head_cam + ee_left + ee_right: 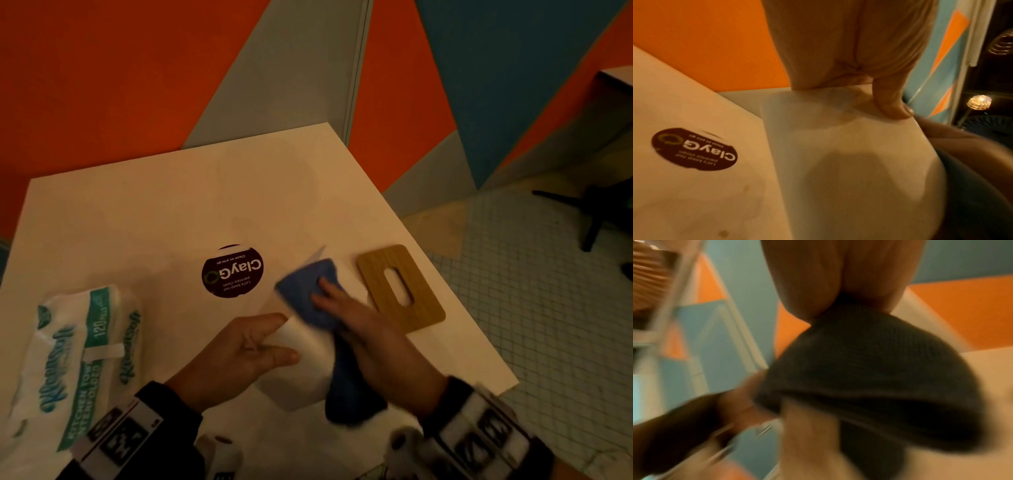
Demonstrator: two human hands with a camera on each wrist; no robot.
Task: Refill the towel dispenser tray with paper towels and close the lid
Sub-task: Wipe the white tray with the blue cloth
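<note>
White plastic dispenser tray point(301, 363) lies on the pale table point(137, 212) beside the round ClayGo sticker point(233, 271), left hand point(239, 353) gripping its edge, right hand point(359, 329) clutching a blue cloth point(308, 291) against it.

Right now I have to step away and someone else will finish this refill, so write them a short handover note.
Left hand: holds the white tray by its edge, thumb on the wall.
Right hand: grip on a blue cloth, wiping in the tray; blurred with motion.
Wooden slotted lid: off, flat on the white table, to the right of the tray.
Kitchen towel pack: on the table to the left; whether opened, cannot tell.
Done: lid removed. Left: put the cloth aside, load towels, close the lid.
</note>
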